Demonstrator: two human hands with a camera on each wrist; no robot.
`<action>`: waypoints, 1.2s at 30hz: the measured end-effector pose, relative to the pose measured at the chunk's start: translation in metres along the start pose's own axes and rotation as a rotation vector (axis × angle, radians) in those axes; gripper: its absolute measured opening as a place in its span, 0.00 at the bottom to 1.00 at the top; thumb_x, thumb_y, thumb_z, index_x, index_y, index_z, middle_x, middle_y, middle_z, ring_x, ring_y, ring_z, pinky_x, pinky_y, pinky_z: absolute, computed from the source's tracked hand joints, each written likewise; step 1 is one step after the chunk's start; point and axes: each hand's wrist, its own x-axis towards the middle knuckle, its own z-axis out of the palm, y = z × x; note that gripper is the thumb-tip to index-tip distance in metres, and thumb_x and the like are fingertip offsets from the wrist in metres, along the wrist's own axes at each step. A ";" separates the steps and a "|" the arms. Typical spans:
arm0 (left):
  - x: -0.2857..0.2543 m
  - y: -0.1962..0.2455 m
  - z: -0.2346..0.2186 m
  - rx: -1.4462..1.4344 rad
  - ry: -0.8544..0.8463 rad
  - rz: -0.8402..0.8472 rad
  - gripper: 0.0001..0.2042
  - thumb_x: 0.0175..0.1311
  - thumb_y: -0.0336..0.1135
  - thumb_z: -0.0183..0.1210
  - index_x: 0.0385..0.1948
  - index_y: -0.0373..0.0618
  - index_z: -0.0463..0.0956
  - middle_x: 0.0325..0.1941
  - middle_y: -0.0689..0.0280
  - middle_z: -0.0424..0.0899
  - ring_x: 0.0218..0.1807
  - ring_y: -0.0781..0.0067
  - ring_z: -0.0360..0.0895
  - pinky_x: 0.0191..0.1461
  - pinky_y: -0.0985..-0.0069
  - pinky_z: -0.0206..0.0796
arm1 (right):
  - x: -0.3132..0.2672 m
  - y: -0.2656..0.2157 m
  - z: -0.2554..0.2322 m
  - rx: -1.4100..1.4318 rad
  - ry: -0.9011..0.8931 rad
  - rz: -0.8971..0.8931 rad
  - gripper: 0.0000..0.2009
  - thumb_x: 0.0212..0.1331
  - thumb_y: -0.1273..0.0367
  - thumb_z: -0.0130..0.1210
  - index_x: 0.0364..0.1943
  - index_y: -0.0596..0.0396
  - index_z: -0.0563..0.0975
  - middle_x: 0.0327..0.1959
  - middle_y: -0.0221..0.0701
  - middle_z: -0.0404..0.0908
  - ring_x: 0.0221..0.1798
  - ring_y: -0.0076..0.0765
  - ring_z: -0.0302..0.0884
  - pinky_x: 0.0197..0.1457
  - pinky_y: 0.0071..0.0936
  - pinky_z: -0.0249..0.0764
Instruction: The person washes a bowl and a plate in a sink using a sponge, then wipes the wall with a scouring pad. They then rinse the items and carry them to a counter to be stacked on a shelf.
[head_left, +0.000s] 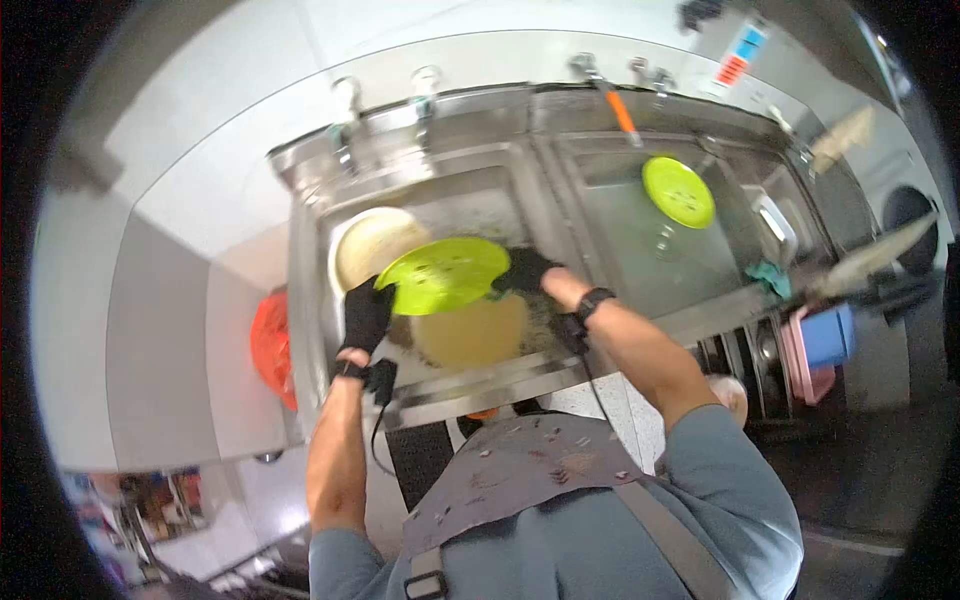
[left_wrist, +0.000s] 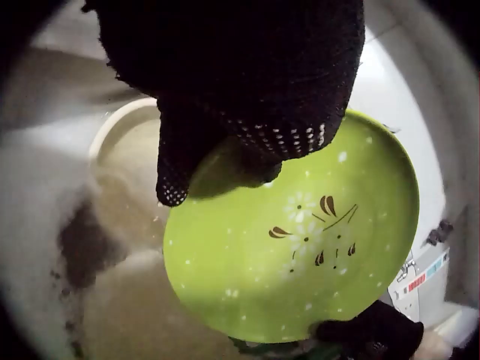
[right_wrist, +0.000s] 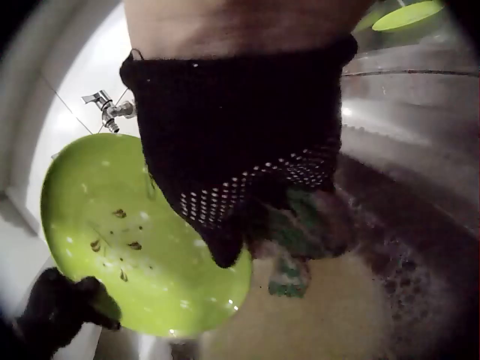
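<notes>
A lime-green plate (head_left: 445, 275) with white flowers and brown leaves is tilted over the left sink basin. My black-gloved left hand (head_left: 368, 315) grips its left rim, thumb on the patterned face in the left wrist view. At the opposite rim is my right hand (head_left: 525, 272), in a black glove with white grip dots. That hand holds a crumpled green-patterned cloth (right_wrist: 289, 277), partly hidden under the fingers. Below the plate, a round tub of cloudy tan liquid (head_left: 470, 335) sits in the basin. Behind it stands a pale basin (head_left: 375, 225), partly covered by the plate.
A second green plate (head_left: 679, 192) lies in the right sink, whose divider (head_left: 560, 205) runs beside my right hand. Taps (head_left: 424, 95) line the back wall, one with an orange spout (head_left: 620, 108). A teal cloth (head_left: 769, 278) rests on the right sink's front edge.
</notes>
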 end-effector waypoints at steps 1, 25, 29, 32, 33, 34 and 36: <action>0.006 0.016 -0.013 0.106 -0.020 0.019 0.10 0.64 0.39 0.58 0.34 0.42 0.81 0.28 0.50 0.83 0.32 0.44 0.80 0.34 0.57 0.70 | -0.005 0.003 0.004 -0.152 -0.081 0.024 0.25 0.53 0.55 0.62 0.55 0.46 0.77 0.51 0.41 0.82 0.51 0.50 0.80 0.55 0.40 0.75; 0.132 0.246 0.152 -0.606 -0.193 0.055 0.10 0.62 0.35 0.56 0.36 0.36 0.76 0.33 0.52 0.83 0.34 0.54 0.82 0.38 0.60 0.74 | -0.086 -0.012 0.047 0.363 0.127 -0.267 0.10 0.54 0.62 0.60 0.38 0.48 0.80 0.37 0.40 0.82 0.42 0.51 0.80 0.46 0.45 0.75; 0.127 0.305 0.139 -1.425 -0.458 -0.350 0.21 0.67 0.32 0.59 0.58 0.32 0.68 0.43 0.58 0.83 0.41 0.67 0.83 0.42 0.71 0.79 | -0.106 -0.028 0.015 0.023 0.292 -0.335 0.08 0.54 0.66 0.62 0.36 0.49 0.79 0.33 0.35 0.81 0.36 0.45 0.80 0.36 0.41 0.74; 0.122 0.305 0.133 -1.129 -0.538 -0.180 0.18 0.70 0.29 0.52 0.60 0.35 0.68 0.52 0.55 0.82 0.46 0.61 0.84 0.46 0.66 0.80 | -0.103 -0.018 0.024 -0.082 0.178 -0.469 0.11 0.53 0.65 0.61 0.42 0.43 0.80 0.39 0.33 0.82 0.42 0.45 0.80 0.43 0.40 0.76; 0.121 0.295 0.127 -1.127 -0.532 -0.189 0.18 0.70 0.29 0.52 0.60 0.35 0.68 0.52 0.55 0.82 0.46 0.61 0.84 0.46 0.66 0.80 | -0.089 -0.003 0.044 -0.064 0.149 -0.485 0.12 0.53 0.63 0.61 0.44 0.40 0.80 0.43 0.32 0.82 0.46 0.44 0.80 0.47 0.39 0.75; 0.120 0.282 0.118 -1.100 -0.521 -0.155 0.17 0.68 0.31 0.56 0.57 0.36 0.71 0.47 0.59 0.84 0.42 0.68 0.83 0.42 0.70 0.79 | -0.075 0.011 0.064 -0.046 0.119 -0.500 0.14 0.53 0.62 0.61 0.46 0.37 0.80 0.46 0.30 0.82 0.49 0.43 0.79 0.52 0.38 0.74; 0.114 0.257 0.096 -0.954 -0.452 -0.178 0.13 0.64 0.32 0.60 0.49 0.39 0.78 0.39 0.65 0.85 0.36 0.79 0.82 0.35 0.76 0.77 | -0.066 0.016 0.073 -0.171 -0.031 -0.379 0.16 0.55 0.61 0.59 0.49 0.34 0.80 0.50 0.31 0.81 0.54 0.40 0.77 0.58 0.36 0.72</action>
